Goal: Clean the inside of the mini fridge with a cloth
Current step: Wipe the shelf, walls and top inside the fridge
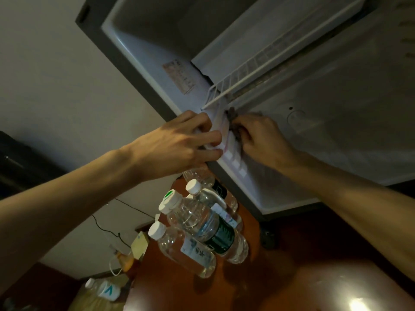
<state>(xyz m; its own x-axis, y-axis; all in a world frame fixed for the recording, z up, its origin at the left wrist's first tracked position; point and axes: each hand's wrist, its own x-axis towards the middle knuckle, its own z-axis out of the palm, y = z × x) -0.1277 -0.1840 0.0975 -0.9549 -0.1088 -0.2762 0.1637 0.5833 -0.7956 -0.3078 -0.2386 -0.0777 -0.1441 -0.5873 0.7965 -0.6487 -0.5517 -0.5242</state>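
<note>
Your left hand (pixel 179 142) curls its fingers round the front edge of the open white-lined mini fridge (pixel 325 135), with something white under the fingers. Your right hand (pixel 262 138) grips a dark, crumpled cloth (pixel 233 124), pressed against the inner side wall just beside the end of the white wire shelf (pixel 253 70). A faded paper label (pixel 179 76) on the wall is too blurred to read. Nearer, clear plastic water bottles (pixel 197 223) with white caps stand on the reddish-brown counter (pixel 280 277); one has a dark green label, its writing illegible
</note>
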